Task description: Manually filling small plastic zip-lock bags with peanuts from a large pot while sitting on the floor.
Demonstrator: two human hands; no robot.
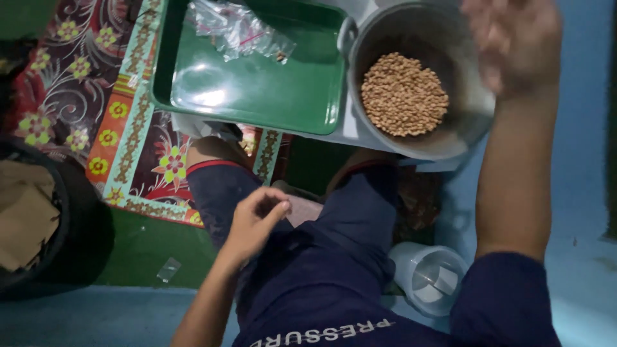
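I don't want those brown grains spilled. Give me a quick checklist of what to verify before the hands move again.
1. Grains all inside the metal bowl: ok.
2. Right hand position: above the bowl rim, blurred; whether it holds anything: cannot tell.
3. Left hand away from the bowl: ok, it rests by the knee, fingers pinched.
4. Green tray bears only a plastic bag: ok.
5. Bowl seated steadily: cannot tell.

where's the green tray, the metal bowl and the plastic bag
green tray (270, 96), head view, bare floor of the tray
metal bowl (379, 38), head view, inner wall left of the grains
plastic bag (238, 29), head view, middle of the crumpled bag
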